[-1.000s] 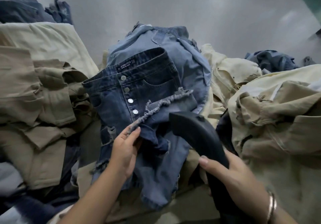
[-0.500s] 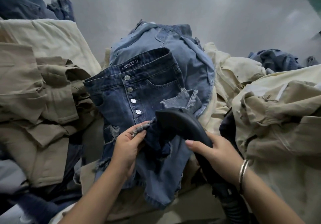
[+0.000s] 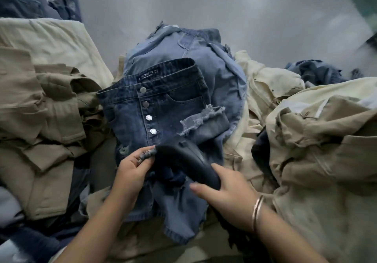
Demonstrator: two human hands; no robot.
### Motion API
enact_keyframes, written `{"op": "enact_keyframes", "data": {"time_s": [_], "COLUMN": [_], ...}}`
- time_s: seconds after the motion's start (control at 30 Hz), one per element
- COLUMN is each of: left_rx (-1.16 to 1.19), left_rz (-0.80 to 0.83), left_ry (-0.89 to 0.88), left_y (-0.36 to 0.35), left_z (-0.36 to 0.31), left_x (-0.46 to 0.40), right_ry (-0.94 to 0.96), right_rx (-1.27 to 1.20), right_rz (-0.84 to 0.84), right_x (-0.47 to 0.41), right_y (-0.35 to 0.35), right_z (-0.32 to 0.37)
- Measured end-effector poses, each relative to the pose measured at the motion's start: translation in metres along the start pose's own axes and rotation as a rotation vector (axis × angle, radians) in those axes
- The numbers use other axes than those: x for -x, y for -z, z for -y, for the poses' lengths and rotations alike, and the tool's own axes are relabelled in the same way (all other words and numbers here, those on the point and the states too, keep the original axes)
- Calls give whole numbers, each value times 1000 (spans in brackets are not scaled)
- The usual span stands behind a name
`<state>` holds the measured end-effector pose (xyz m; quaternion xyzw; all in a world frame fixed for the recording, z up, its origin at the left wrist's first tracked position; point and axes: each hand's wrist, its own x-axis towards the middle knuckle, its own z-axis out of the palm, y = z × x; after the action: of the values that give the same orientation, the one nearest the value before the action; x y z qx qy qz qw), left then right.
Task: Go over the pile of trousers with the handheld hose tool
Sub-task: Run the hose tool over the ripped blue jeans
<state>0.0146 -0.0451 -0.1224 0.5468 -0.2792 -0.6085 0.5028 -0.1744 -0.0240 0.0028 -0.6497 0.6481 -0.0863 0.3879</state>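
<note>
Right hand wrapping round the rear of the black hose tool, thumb stretched out along the underside, probably for steering the head. Left hand just beside it, pinching a frayed hem of the dark denim shorts, seemingly pulling the fabric taut so the nozzle can pass over it cleanly. Tool lying low on the shorts, long axis running from the near right up toward the far left, head pointing at the frayed hem and the button fly. Lighter blue jeans sitting further back under the shorts. Khaki trousers piling up on both sides, grey floor beyond.
</note>
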Motion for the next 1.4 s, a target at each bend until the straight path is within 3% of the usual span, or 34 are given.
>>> {"op": "enact_keyframes", "data": {"time_s": [0.13,0.27,0.33,0.43,0.57,0.67,0.7,0.77,0.83,0.9,0.97,1.03,1.17,1.23,1.33,1.4], "left_rx": [-42,12,-41,-20,16,-465,-670,-947,-1107,-1270,-1412,-1324,-1026,-924,-810,-805], "left_rz": [49,23,23,-93,-278,-309,-358,-340,-75,164,223,208,210,155,74,105], "left_ry": [-30,-46,-54,-20,76,42,-66,-481,-744,-645,-424,-390,-489,-467,-287,-200], "left_y": [6,20,19,25,63,63,55,31,4,-21,-34,-34,-27,-17,11,19], "left_z": [-2,-3,-2,1,6,6,2,-12,-22,-26,-23,-17,-11,-11,-10,-8], "left_x": [1,1,-1,-4,-2,-3,-3,-2,-8,-19,-32,-37,-25,-19,-13,-11], "right_ry": [-41,-271,-326,-323,-374,-371,-348,-289,-231,-189,-163,-147,-184,-248,-408,-415], "right_rx": [-55,-374,-414,-451,-786,-734,-681,-597,-542,-472,-405,-308,-157,-251,-491,-599], "right_rz": [-48,-337,-383,-428,-736,-629,-566,-439,-342,-288,-257,-211,-170,-258,-543,-572], "right_x": [-15,-17,-17,-14,-8,-1,0,2,2,1,-1,-8,-23,-26,-24,-14], "right_y": [5,37,42,40,76,76,67,46,29,15,3,-3,-8,4,44,60], "right_z": [-17,-46,-53,-56,-64,-64,-62,-54,-47,-44,-44,-42,-49,-56,-77,-81]}}
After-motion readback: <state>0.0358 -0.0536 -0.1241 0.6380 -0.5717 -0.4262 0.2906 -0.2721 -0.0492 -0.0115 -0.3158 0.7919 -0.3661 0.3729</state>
